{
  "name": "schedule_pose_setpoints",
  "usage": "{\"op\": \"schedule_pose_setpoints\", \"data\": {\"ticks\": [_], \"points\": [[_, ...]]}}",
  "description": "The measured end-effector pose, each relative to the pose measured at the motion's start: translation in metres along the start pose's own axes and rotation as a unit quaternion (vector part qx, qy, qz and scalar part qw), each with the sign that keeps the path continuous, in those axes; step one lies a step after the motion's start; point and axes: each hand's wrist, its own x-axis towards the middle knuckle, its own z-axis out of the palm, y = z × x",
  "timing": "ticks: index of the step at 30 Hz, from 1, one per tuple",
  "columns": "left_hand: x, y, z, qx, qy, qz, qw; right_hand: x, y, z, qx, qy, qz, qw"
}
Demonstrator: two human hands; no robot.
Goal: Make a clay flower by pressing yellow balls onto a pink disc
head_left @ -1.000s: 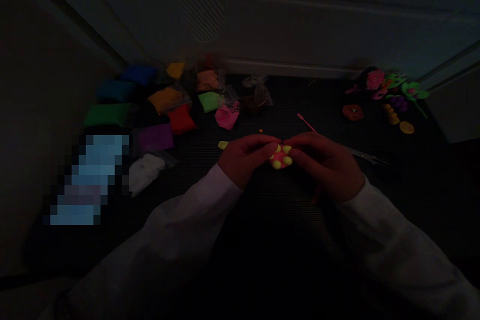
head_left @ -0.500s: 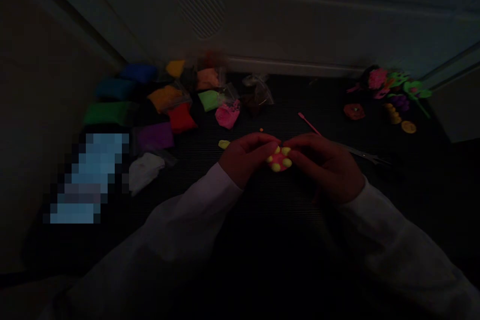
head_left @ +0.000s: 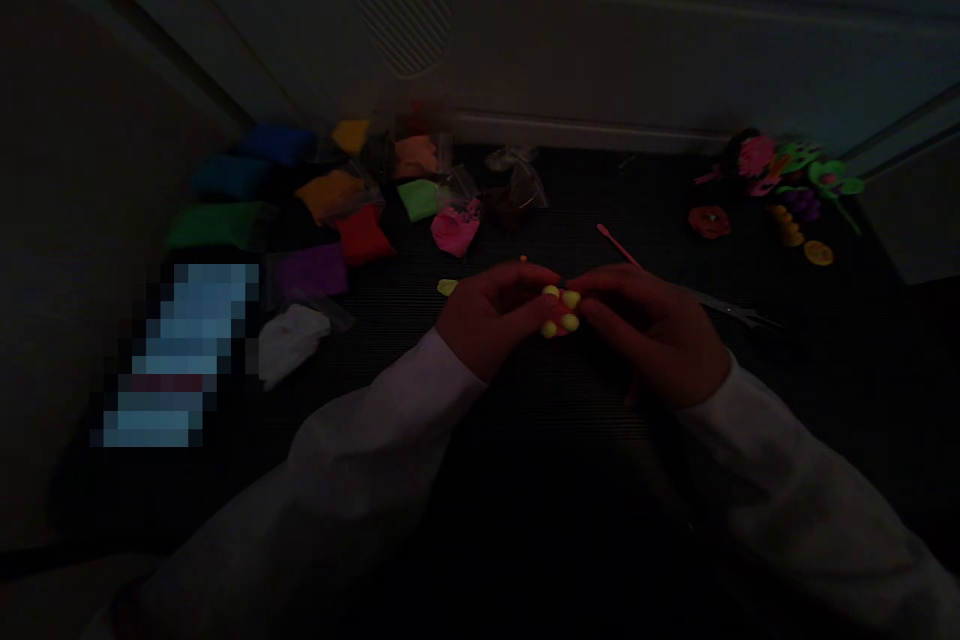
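Note:
Between my two hands is a small pink clay piece (head_left: 560, 310) with several yellow balls set around its edge. My left hand (head_left: 491, 315) pinches it from the left, thumb on its face. From the right, my right hand (head_left: 656, 328) grips its edge between thumb and fingers; the fingertips behind it are hidden. A flattened yellow clay bit (head_left: 448, 287) lies just left of my left hand, and a tiny orange ball (head_left: 523, 259) sits beyond it. Behind my right hand lie a pink modelling tool (head_left: 616, 244) and scissors (head_left: 731, 308).
Bags of coloured clay, among them purple (head_left: 311, 270), red (head_left: 364, 235) and white (head_left: 291, 342), cover the left of the dark table. A blurred lit screen (head_left: 184, 350) is nearer me. Finished-looking clay flowers (head_left: 757, 158) and a red rosette (head_left: 709, 221) lie at the back right.
The pink piece has tilted slightly and shifted a little up in my fingers. Both hands stay almost where they were, still holding it.

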Motion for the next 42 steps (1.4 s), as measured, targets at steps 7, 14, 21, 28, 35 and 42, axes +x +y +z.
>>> {"op": "schedule_pose_setpoints", "data": {"ticks": [7,14,21,28,35,42], "points": [[0.000,-0.003,0.001,0.206,0.022,0.071,0.976,0.001,0.009,0.003,-0.022,-0.020,0.039,0.999],[0.002,-0.005,-0.006,0.421,0.040,0.148,0.894,0.003,0.014,-0.001,-0.127,0.011,0.019,0.992],[-0.004,0.004,-0.016,0.538,-0.027,0.210,0.816,0.003,0.011,0.001,-0.139,-0.078,0.022,0.987],[-0.007,0.001,-0.015,0.581,-0.053,0.249,0.773,0.002,0.013,0.005,-0.136,-0.107,-0.001,0.985],[-0.005,-0.002,-0.017,0.581,-0.058,0.260,0.769,0.000,0.014,0.007,-0.137,-0.118,-0.025,0.983],[-0.002,-0.003,-0.017,0.584,-0.060,0.259,0.767,0.000,0.014,0.009,-0.163,-0.118,-0.024,0.979]]}}
